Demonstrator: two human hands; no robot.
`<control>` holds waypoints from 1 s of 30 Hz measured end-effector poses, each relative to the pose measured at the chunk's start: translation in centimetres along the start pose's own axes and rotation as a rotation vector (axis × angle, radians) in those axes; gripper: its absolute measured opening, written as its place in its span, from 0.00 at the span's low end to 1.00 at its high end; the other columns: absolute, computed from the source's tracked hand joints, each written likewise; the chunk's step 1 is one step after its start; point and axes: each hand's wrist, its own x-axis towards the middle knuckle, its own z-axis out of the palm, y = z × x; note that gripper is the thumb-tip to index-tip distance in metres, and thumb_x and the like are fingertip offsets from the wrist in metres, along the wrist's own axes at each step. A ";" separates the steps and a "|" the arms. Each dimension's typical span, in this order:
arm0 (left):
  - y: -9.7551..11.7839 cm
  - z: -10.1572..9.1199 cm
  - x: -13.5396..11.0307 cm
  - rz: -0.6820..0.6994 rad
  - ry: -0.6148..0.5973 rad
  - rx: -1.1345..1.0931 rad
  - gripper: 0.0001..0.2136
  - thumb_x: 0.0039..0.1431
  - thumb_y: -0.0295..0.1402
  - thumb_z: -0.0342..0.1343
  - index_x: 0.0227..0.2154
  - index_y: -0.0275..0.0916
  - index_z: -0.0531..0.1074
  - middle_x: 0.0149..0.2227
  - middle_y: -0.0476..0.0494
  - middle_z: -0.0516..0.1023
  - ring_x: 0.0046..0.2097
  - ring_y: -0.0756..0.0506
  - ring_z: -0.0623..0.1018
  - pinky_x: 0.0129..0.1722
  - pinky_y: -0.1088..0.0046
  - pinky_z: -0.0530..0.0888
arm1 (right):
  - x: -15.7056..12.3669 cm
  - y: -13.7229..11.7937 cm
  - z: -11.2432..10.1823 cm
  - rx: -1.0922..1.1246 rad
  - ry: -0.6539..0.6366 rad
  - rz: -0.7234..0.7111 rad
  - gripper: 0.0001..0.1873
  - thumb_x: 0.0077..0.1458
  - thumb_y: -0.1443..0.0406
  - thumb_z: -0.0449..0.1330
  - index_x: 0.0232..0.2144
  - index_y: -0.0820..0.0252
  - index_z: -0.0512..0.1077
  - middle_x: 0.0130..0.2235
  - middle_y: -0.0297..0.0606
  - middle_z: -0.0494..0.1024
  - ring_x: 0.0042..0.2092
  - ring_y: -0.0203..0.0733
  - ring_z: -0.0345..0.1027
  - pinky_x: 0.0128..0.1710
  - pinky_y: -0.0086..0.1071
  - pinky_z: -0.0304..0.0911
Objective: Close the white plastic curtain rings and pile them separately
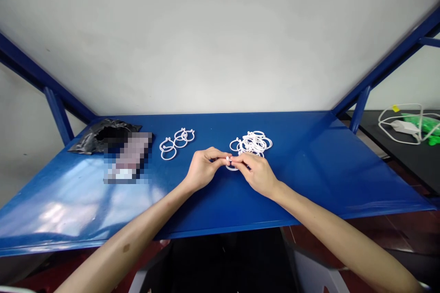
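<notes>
Between my two hands, a white plastic shower curtain ring (232, 169) is pinched just above the blue tabletop, its round tip showing at the fingers. My left hand (205, 167) grips it from the left with thumb and forefinger. From the other side, my right hand (256, 171) pinches the ring near the same spot. The fingertips hide part of it. Right behind my right hand lies a pile of similar white rings (256, 141). Left of my hands, several more rings (168, 149) lie in a loose, partly overlapping row.
A crumpled black plastic bag (99, 135) lies at the table's back left, beside a blurred flat object (132, 155). Blue metal braces (58, 114) rise at both sides. On a dark surface at right are a white cable (400, 139) and green plastic (424, 123).
</notes>
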 end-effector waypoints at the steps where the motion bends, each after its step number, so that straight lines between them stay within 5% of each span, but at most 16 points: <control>1: 0.0 0.1 -0.1 0.009 0.018 0.022 0.06 0.60 0.39 0.65 0.32 0.45 0.84 0.34 0.46 0.85 0.36 0.45 0.81 0.39 0.69 0.77 | -0.1 0.0 0.1 -0.024 0.006 -0.036 0.08 0.69 0.64 0.57 0.39 0.55 0.77 0.37 0.37 0.84 0.38 0.42 0.78 0.39 0.36 0.73; 7: 0.8 0.0 0.2 0.096 -0.014 0.155 0.10 0.64 0.42 0.60 0.38 0.44 0.83 0.35 0.46 0.84 0.35 0.47 0.81 0.37 0.71 0.76 | 0.4 0.0 0.1 -0.078 0.050 -0.087 0.08 0.69 0.66 0.56 0.41 0.55 0.76 0.38 0.37 0.83 0.40 0.41 0.78 0.41 0.35 0.73; 11: 0.2 -2.0 1.4 0.254 0.012 0.624 0.14 0.69 0.41 0.54 0.50 0.42 0.78 0.44 0.41 0.83 0.45 0.41 0.79 0.49 0.61 0.75 | 1.5 1.2 -1.7 -0.145 0.161 -0.036 0.07 0.67 0.64 0.58 0.41 0.56 0.77 0.40 0.38 0.81 0.40 0.41 0.76 0.41 0.35 0.71; 15: -1.9 -4.9 2.3 0.071 0.195 1.131 0.14 0.66 0.36 0.53 0.50 0.38 0.77 0.53 0.32 0.77 0.54 0.31 0.72 0.51 0.52 0.70 | 2.2 4.2 -4.8 -0.237 0.306 0.217 0.09 0.64 0.61 0.60 0.38 0.57 0.79 0.40 0.39 0.78 0.31 0.37 0.70 0.34 0.34 0.69; 18: -3.3 -6.2 2.5 -0.031 0.185 1.248 0.11 0.65 0.35 0.54 0.43 0.37 0.79 0.53 0.30 0.75 0.55 0.29 0.69 0.49 0.52 0.69 | 2.3 6.6 -6.5 -0.320 0.264 0.398 0.09 0.63 0.61 0.60 0.37 0.58 0.80 0.38 0.39 0.78 0.30 0.39 0.70 0.37 0.36 0.67; 24: -3.5 -5.9 2.6 0.065 0.225 1.195 0.09 0.66 0.33 0.51 0.35 0.39 0.76 0.47 0.33 0.77 0.52 0.32 0.70 0.49 0.52 0.67 | 2.1 8.7 -6.8 -0.429 0.103 0.534 0.11 0.61 0.63 0.60 0.44 0.59 0.78 0.38 0.40 0.79 0.37 0.45 0.72 0.42 0.40 0.66; 27: -2.5 -5.1 2.5 0.094 0.230 0.917 0.07 0.66 0.32 0.49 0.35 0.40 0.72 0.39 0.38 0.78 0.45 0.37 0.74 0.45 0.58 0.69 | 2.0 8.7 -6.5 -0.422 0.135 0.503 0.12 0.62 0.62 0.59 0.44 0.59 0.77 0.38 0.41 0.80 0.38 0.46 0.72 0.44 0.41 0.67; 30: -1.6 -4.1 2.1 -0.034 0.143 0.495 0.04 0.66 0.33 0.49 0.37 0.41 0.67 0.29 0.48 0.75 0.32 0.45 0.74 0.34 0.68 0.70 | 2.0 8.2 -6.2 -0.450 0.203 0.419 0.11 0.63 0.63 0.57 0.43 0.59 0.77 0.39 0.42 0.80 0.40 0.48 0.71 0.46 0.43 0.67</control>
